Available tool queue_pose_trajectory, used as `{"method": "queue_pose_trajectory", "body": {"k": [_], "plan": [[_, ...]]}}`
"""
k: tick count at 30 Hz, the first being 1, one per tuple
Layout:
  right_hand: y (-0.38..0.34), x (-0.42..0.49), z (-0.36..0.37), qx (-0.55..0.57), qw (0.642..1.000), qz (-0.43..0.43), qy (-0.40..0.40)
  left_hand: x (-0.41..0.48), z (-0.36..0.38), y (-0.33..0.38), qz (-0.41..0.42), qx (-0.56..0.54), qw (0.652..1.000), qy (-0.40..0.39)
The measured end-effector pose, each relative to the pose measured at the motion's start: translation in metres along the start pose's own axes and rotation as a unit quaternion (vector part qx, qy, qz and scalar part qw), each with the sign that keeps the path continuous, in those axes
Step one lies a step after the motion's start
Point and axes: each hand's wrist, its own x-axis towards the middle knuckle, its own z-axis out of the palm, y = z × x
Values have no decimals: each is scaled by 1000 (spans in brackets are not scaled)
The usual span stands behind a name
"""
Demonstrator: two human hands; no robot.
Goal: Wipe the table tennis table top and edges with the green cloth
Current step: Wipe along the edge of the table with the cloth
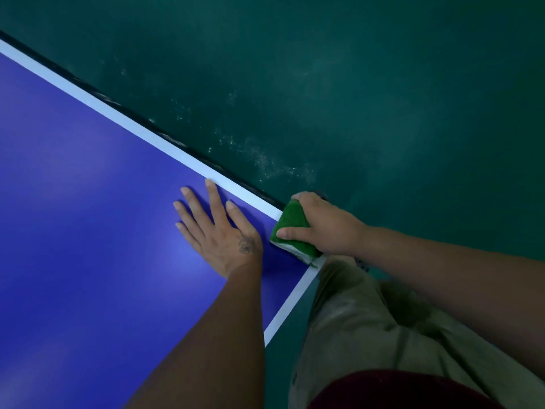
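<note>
One dark green floor (383,84) fills most of the shot, with a patch of pale specks near the table's corner. One table (88,202), blue top, two white border lines meeting at the corner, plus a dark edge along the far side. One pair of khaki trousers (368,320) just off the near edge. Two hands: the left hand (218,231) lies flat on the blue with all five fingers spread, holding nothing. The right hand (321,228) is curled over the cloth (290,228), thumb on its near side. Just one cloth, green with a bit of white showing underneath, pressed down right on the table's corner, beside the left hand.
</note>
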Motion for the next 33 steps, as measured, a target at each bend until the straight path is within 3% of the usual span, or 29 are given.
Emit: {"method": "queue_pose_trajectory", "body": {"k": [7,10,14,17,19,26,29,33], "plan": [[15,-34,6,57,996,61,37,7,-8,-7,-20,-86,995,-38],[23,-36,-3,25,997,71,17,38,-9,-16,-63,-42,996,-49],[1,-21,-12,-34,998,44,-27,117,-3,-33,-198,12,980,-20],[-21,3,-8,-55,998,28,-28,155,6,-41,-353,3,936,19],[-41,23,-7,-58,998,4,-12,162,9,-39,-409,11,912,35],[-97,76,-15,-7,999,-45,0,163,14,-39,-414,48,907,55],[-80,64,-15,42,998,-45,-10,163,13,-39,-416,54,906,49],[-23,18,-14,28,998,-16,-47,163,13,-38,-419,44,906,39]]}}
